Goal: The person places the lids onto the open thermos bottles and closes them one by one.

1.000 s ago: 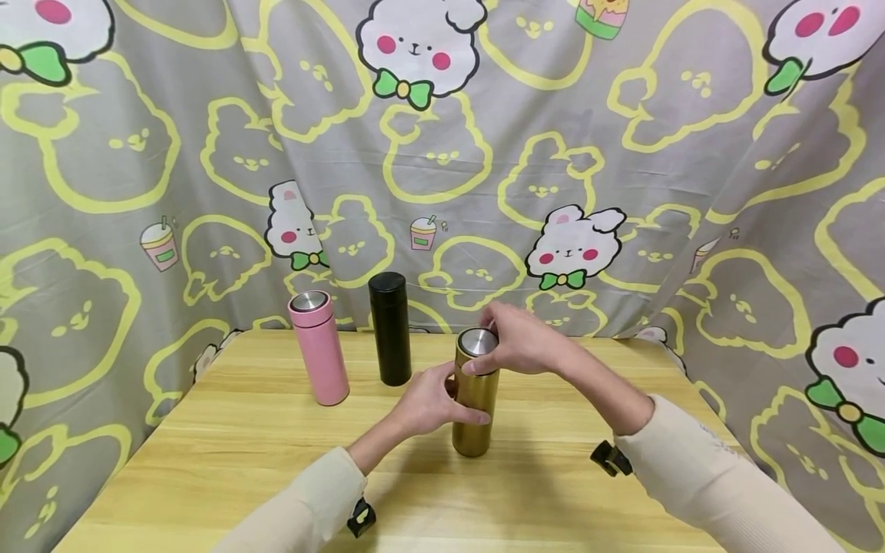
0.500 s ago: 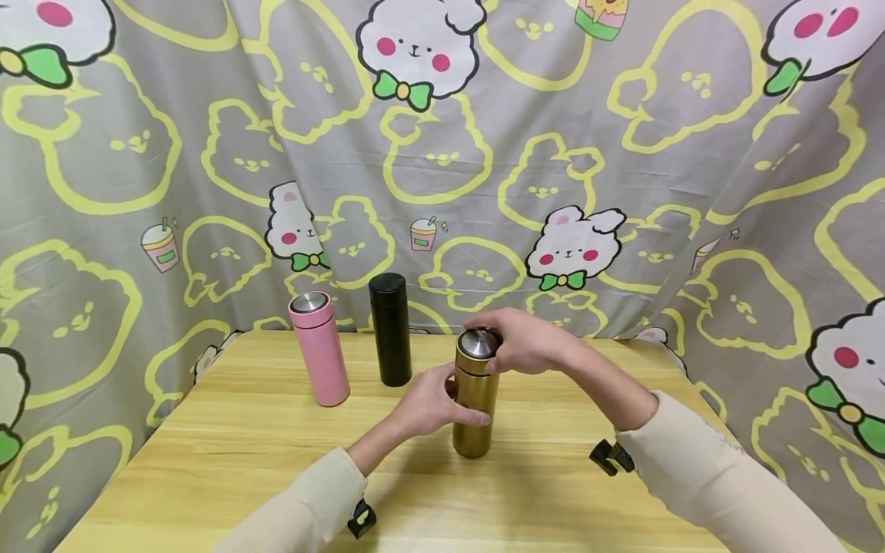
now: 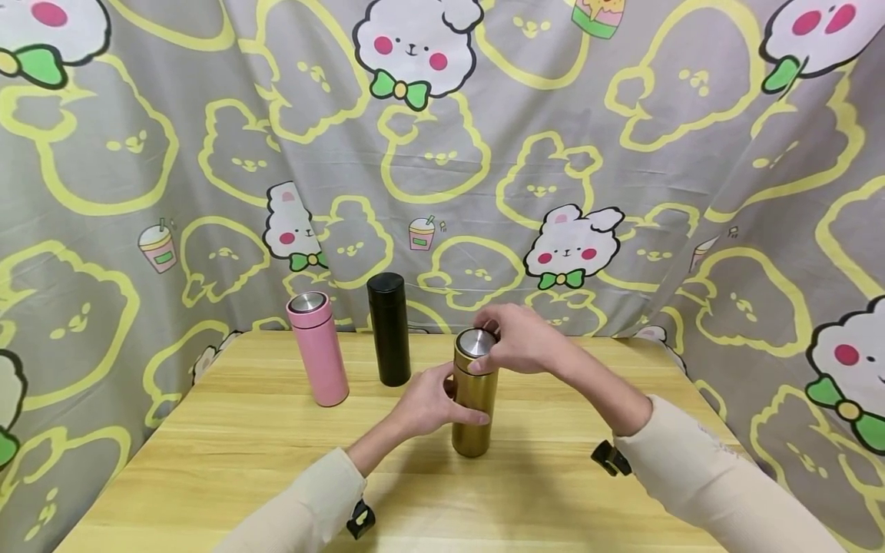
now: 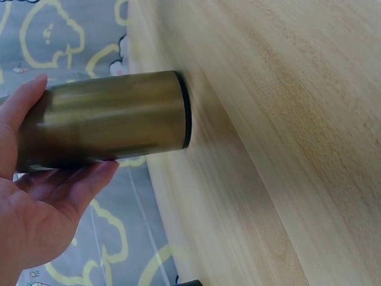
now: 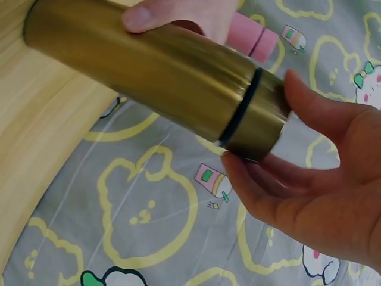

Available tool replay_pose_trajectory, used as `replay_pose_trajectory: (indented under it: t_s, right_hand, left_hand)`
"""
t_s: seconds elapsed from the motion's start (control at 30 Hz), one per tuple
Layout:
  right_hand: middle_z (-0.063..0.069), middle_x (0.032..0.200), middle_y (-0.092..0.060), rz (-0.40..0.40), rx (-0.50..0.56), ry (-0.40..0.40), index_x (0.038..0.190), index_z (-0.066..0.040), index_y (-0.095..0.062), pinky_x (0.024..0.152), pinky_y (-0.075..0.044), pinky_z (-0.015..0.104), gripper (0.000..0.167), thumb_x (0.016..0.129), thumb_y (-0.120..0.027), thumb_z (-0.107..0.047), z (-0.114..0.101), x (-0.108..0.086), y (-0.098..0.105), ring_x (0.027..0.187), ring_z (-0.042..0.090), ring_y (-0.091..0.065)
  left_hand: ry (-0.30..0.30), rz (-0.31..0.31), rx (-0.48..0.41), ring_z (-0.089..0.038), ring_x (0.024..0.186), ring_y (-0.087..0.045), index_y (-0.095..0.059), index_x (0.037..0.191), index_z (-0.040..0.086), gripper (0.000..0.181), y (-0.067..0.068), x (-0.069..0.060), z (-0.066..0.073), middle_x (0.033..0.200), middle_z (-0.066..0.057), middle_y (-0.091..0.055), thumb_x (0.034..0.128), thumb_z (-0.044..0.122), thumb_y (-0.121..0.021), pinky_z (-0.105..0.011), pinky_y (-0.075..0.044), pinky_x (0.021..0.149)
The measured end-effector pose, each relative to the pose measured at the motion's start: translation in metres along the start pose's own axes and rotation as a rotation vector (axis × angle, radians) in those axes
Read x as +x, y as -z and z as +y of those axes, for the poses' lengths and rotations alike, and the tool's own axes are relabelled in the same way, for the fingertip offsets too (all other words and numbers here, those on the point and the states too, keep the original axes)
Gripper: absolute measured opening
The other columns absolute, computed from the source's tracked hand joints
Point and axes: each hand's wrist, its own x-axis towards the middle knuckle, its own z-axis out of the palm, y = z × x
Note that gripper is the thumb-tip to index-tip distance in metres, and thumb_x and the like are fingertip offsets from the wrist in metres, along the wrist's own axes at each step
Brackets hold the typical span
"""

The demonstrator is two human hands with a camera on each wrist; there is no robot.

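Note:
A gold thermos bottle stands upright on the wooden table, in front of the person. The left hand grips its body from the left, thumb across the front; in the left wrist view the fingers curl round the gold wall above the dark base ring. Around the gold lid with its steel top, the right hand curls thumb and fingers. A dark ring shows between lid and body in the right wrist view, and the lid sits on the bottle.
A pink thermos with a steel-topped lid and a black thermos stand upright to the left, farther back on the table. A patterned grey curtain hangs behind and at both sides. Dark wrist mounts hang below the sleeves.
The right hand turned about the lid: its thumb drew back toward the right half a second ago and is now forward again on the lid's front. The left hand and bottle stay put.

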Motion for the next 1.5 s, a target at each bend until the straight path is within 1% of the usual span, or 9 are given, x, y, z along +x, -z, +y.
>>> replay_pose_trajectory:
  t_s: [0.2,0.5,0.6,0.7,0.8,0.87,1.07,1.33,1.5]
  right_hand:
    - [0.003,0.084,-0.066,0.104,-0.003,-0.041,0.094,-0.009,-0.064,0.059,-0.048,0.029,0.049,0.069,-0.091,-0.041,0.001,-0.001,-0.009,0.07,0.017,-0.059]
    - [0.003,0.083,-0.063,0.091,-0.007,-0.053,0.095,-0.008,-0.06,0.058,-0.047,0.029,0.053,0.069,-0.092,-0.042,0.0,-0.003,-0.008,0.069,0.017,-0.057]
    - [0.006,0.089,-0.064,0.054,-0.024,-0.05,0.102,-0.004,-0.061,0.062,-0.048,0.031,0.058,0.072,-0.091,-0.043,-0.001,-0.003,-0.005,0.075,0.019,-0.059]
    - [0.014,0.107,-0.067,0.007,-0.042,-0.051,0.123,0.001,-0.059,0.077,-0.054,0.038,0.073,0.074,-0.089,-0.044,-0.003,-0.002,-0.001,0.094,0.026,-0.064]
    - [0.02,0.131,-0.063,-0.048,-0.037,-0.037,0.143,-0.002,-0.05,0.095,-0.052,0.046,0.085,0.077,-0.088,-0.041,-0.006,-0.001,0.004,0.118,0.034,-0.061]
    - [0.021,0.139,-0.059,-0.093,-0.01,-0.014,0.148,-0.006,-0.048,0.1,-0.051,0.048,0.083,0.079,-0.088,-0.031,-0.007,0.0,0.006,0.122,0.035,-0.06]
    - [0.016,0.133,-0.064,-0.184,0.009,0.049,0.147,-0.01,-0.053,0.093,-0.053,0.038,0.073,0.08,-0.082,-0.005,-0.007,0.0,0.008,0.108,0.023,-0.064]
    - [0.011,0.122,-0.07,-0.16,-0.014,0.062,0.139,-0.008,-0.062,0.088,-0.055,0.035,0.063,0.079,-0.081,-0.004,-0.005,0.003,0.005,0.1,0.02,-0.066]
    - [0.008,0.116,-0.073,-0.097,-0.001,0.037,0.132,-0.006,-0.066,0.084,-0.055,0.034,0.059,0.078,-0.087,-0.015,-0.004,0.002,0.003,0.095,0.017,-0.067]
  left_hand:
    - [0.007,0.007,0.004,-0.01,0.1,-0.07,-0.063,0.127,0.026,0.071,0.001,-0.001,0.001,0.111,0.008,-0.074,0.0671,0.05,-0.093,-0.034,-0.058,0.085]
    - [0.013,-0.004,0.0,-0.011,0.101,-0.07,-0.063,0.127,0.025,0.071,0.001,-0.001,0.002,0.112,0.007,-0.073,0.0674,0.049,-0.093,-0.035,-0.058,0.085]
    - [0.015,-0.006,-0.004,-0.011,0.1,-0.07,-0.063,0.126,0.025,0.071,0.001,-0.001,0.003,0.111,0.007,-0.074,0.0674,0.049,-0.093,-0.035,-0.058,0.085]
    - [0.014,-0.008,-0.005,-0.011,0.098,-0.07,-0.063,0.126,0.024,0.071,0.002,-0.001,0.003,0.11,0.007,-0.074,0.0674,0.049,-0.093,-0.035,-0.058,0.084]
    - [0.006,-0.011,-0.002,-0.01,0.097,-0.07,-0.063,0.126,0.024,0.071,0.002,0.0,0.003,0.109,0.007,-0.074,0.0673,0.049,-0.093,-0.035,-0.058,0.083]
    - [-0.002,-0.013,0.0,-0.01,0.097,-0.07,-0.063,0.125,0.024,0.069,0.003,0.0,0.002,0.109,0.008,-0.074,0.0674,0.049,-0.093,-0.034,-0.058,0.084]
    - [-0.016,-0.016,-0.002,-0.01,0.099,-0.071,-0.063,0.124,0.027,0.068,0.003,0.001,0.001,0.109,0.008,-0.074,0.0672,0.049,-0.093,-0.034,-0.058,0.083]
    - [-0.004,-0.016,0.005,-0.011,0.1,-0.071,-0.063,0.125,0.028,0.069,0.003,0.001,0.001,0.11,0.007,-0.074,0.0663,0.049,-0.093,-0.034,-0.058,0.084]
    - [-0.013,-0.01,0.013,-0.01,0.098,-0.071,-0.064,0.124,0.026,0.068,0.003,0.002,0.001,0.108,0.008,-0.074,0.0661,0.048,-0.094,-0.034,-0.058,0.084]
